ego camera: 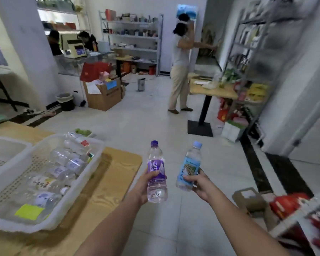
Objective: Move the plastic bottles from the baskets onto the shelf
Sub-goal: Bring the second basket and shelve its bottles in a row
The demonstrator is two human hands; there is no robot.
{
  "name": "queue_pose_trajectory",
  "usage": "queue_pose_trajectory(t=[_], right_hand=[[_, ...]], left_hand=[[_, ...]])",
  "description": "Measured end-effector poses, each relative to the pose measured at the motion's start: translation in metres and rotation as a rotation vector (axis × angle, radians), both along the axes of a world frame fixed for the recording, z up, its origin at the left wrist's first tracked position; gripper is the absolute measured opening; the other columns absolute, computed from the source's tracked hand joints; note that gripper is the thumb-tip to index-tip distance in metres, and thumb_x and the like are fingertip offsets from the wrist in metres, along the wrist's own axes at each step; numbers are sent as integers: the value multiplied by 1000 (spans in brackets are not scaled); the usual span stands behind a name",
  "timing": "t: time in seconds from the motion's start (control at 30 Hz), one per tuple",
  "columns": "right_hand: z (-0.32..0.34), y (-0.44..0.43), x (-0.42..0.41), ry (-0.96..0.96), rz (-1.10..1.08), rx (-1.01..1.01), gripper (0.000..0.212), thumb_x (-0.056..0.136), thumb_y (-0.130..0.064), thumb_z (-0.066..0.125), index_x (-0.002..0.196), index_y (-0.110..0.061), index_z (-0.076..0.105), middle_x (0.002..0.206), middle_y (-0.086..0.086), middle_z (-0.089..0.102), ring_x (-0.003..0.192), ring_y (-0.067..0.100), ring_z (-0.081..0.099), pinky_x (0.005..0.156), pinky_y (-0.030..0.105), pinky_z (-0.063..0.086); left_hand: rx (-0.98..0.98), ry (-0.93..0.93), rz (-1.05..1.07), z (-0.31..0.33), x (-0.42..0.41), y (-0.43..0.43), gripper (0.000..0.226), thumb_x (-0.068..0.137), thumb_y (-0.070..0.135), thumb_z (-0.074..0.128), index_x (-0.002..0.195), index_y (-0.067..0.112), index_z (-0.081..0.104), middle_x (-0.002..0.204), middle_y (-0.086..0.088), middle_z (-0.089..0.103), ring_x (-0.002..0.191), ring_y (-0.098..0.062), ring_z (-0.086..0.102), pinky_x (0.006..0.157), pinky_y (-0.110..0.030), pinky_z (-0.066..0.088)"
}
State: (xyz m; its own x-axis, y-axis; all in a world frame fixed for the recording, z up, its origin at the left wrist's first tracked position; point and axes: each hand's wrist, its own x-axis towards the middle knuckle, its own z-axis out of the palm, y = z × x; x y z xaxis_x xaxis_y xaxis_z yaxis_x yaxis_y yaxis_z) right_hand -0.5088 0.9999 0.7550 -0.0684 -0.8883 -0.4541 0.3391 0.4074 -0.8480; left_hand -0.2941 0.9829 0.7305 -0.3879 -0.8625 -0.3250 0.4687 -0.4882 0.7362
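Note:
My left hand [143, 188] grips a clear bottle with a purple label and cap [156, 172], held upright over the floor. My right hand [199, 185] holds a smaller clear bottle with a blue label and pale blue cap [188, 166], tilted slightly right. A white plastic basket [76, 191] on the wooden table at the left holds several clear bottles lying down. A second white basket [7, 150] sits further left, its inside mostly out of view. A metal shelf [294, 218] edge shows at the bottom right with red packages.
The wooden table [107, 183] fills the lower left. A tall metal rack [257, 58] with goods lines the right wall. A person [180, 60] stands ahead by a small table [212, 90]. Cardboard boxes [103, 95] and a bin [66, 101] stand mid-left.

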Motion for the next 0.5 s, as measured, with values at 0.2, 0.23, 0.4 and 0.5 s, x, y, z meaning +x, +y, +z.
queue_pose_trajectory(t=[0.2, 0.23, 0.4, 0.5], right_hand=[[-10, 110, -51, -7, -331, 9, 44, 74, 11, 67, 108, -15, 57, 101, 8, 69, 94, 26, 65, 88, 49, 52], [-11, 132, -52, -13, -395, 13, 44, 74, 10, 68, 108, -15, 57, 103, 8, 69, 97, 28, 65, 93, 53, 49], [-17, 250, -45, -25, -652, 39, 65, 57, 6, 77, 117, -10, 58, 112, 13, 68, 108, 36, 62, 97, 61, 44], [-18, 320, -41, -1, -785, 57, 52, 65, 11, 72, 111, -10, 58, 110, 12, 69, 104, 35, 64, 95, 56, 47]], left_hand=[[18, -22, -325, 11, -64, 26, 81, 56, 22, 85, 126, 4, 48, 87, -18, 64, 68, -26, 66, 57, -34, 56], [29, -15, -380, 10, -71, 35, 87, 51, 26, 91, 124, 3, 49, 86, -17, 64, 67, -26, 66, 57, -35, 56], [169, 15, -580, -4, -101, 104, 61, 69, 41, 80, 112, 3, 58, 83, -15, 66, 68, -25, 66, 61, -32, 57], [233, -19, -717, -12, -124, 153, 46, 82, 39, 64, 111, 4, 59, 80, -14, 66, 65, -25, 64, 60, -32, 56]])
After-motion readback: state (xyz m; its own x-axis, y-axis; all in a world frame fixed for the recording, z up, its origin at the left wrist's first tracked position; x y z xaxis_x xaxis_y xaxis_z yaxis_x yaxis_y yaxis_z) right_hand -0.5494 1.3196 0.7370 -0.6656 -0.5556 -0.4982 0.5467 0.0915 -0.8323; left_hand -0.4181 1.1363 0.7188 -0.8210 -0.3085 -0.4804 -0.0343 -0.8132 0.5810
